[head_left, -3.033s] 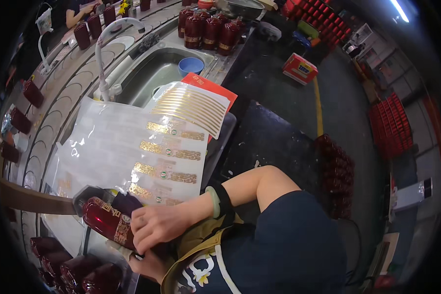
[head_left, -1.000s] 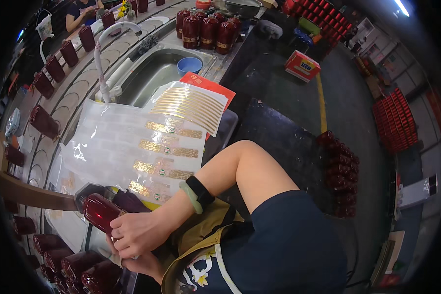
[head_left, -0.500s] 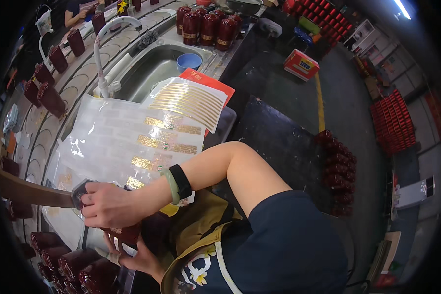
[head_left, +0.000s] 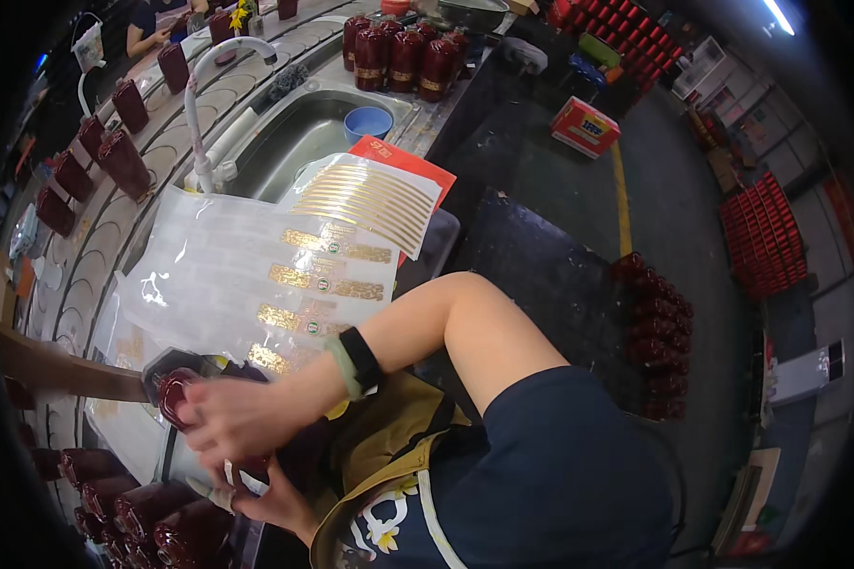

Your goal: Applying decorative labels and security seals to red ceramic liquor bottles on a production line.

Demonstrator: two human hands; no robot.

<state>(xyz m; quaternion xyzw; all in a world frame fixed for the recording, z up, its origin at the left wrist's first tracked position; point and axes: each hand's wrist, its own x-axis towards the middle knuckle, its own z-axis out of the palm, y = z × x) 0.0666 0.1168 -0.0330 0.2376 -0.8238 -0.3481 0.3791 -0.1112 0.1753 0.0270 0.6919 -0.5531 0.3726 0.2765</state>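
Note:
A glossy dark red bottle [head_left: 174,398] is between my two hands, much of its body hidden by them. My right hand [head_left: 242,417], blurred, wears a pale bangle and a black band at the wrist and is wrapped over the bottle's top side. Below it, my left hand [head_left: 270,503] grips the bottle from underneath, fingers curved round it. The bottle's rounded end shows in front of a black angular piece [head_left: 176,363] at the end of a wooden bar [head_left: 76,373]. Beside my hands lie sheets of gold decals [head_left: 324,280] on white backing.
Dark red bottles [head_left: 166,522] lie stacked at lower left. More bottles [head_left: 123,163] ride a curved conveyor [head_left: 90,251] along the left. A sink [head_left: 299,123] with a white tap [head_left: 195,123] and blue bowl [head_left: 367,121] is beyond the sheets. Another person's arm [head_left: 142,40] shows far left.
My right hand has shifted slightly right and down, and the bottle's rounded end has come into sight. Bottles on the conveyor have moved along, away from me.

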